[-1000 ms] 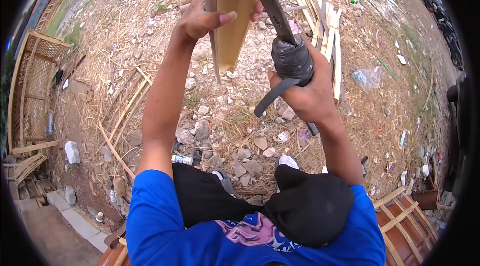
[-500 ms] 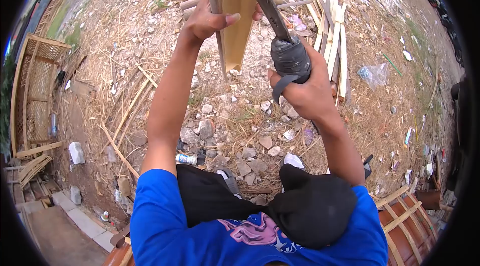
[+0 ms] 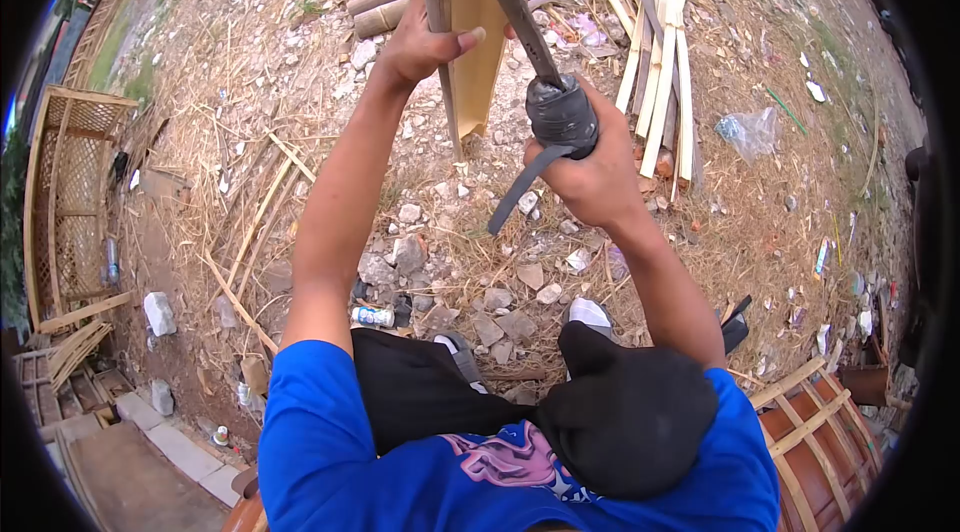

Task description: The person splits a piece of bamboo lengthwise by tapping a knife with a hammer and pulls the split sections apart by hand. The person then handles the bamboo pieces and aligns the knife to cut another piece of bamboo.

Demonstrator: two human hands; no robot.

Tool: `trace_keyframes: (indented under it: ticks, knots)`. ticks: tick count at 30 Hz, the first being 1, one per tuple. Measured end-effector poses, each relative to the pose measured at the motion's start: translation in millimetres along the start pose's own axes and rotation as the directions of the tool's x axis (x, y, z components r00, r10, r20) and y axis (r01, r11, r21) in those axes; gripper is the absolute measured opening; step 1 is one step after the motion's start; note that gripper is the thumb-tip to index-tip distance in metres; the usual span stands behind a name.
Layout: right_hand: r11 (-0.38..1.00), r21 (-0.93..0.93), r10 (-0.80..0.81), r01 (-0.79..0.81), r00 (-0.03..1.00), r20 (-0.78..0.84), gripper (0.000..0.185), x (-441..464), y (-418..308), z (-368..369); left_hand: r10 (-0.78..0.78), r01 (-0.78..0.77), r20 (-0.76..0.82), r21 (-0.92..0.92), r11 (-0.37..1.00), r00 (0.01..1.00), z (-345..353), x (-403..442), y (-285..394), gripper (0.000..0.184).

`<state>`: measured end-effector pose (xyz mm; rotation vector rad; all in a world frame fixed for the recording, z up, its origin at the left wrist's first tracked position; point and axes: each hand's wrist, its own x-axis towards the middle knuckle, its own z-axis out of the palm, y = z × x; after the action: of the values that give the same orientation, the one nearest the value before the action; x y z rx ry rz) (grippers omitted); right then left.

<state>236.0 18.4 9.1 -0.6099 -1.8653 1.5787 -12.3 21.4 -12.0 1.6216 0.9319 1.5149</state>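
Note:
A split piece of bamboo (image 3: 474, 52), hollow and pale inside, stands upright at the top centre. My left hand (image 3: 420, 50) grips its left edge, with the thumb across the front and fingertips showing at the far side. My right hand (image 3: 597, 164) is wrapped round the black taped handle (image 3: 563, 119) of a long dark blade (image 3: 508, 4). A loose strip of black tape hangs from the handle. The blade slants up and left across the front of the bamboo, and its upper end is out of view; whether it touches the bamboo I cannot tell.
Split strips (image 3: 660, 72) lie on the ground at upper right, and round bamboo pieces (image 3: 385, 2) behind my left hand. Stones (image 3: 408, 254) and a can (image 3: 373, 316) are near my feet. A lattice frame (image 3: 78, 202) stands at far left; a plastic bag (image 3: 750, 133) lies right.
The blade and my right hand have shifted a little left. The bamboo now appears slightly right of its first place, and more of the round pieces behind it shows.

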Motion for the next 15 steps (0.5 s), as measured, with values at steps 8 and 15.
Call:
trace_keyframes:
  ticks: [8, 15]
  knots:
    - [0.985, 0.125, -0.125, 0.119, 0.991, 0.042, 0.032, -11.4, -51.8, 4.8, 0.328, -0.223, 0.281, -0.348, 0.911, 0.902, 7.5, 27.9, 66.0, 0.081]
    - [0.972, 0.171, 0.145, -0.161, 0.984, 0.101, 0.03, -2.0, 10.3, 3.2, 0.044, -0.043, -0.046, 0.027, 0.999, 0.998, 4.5, -4.9, -18.2, 0.08]
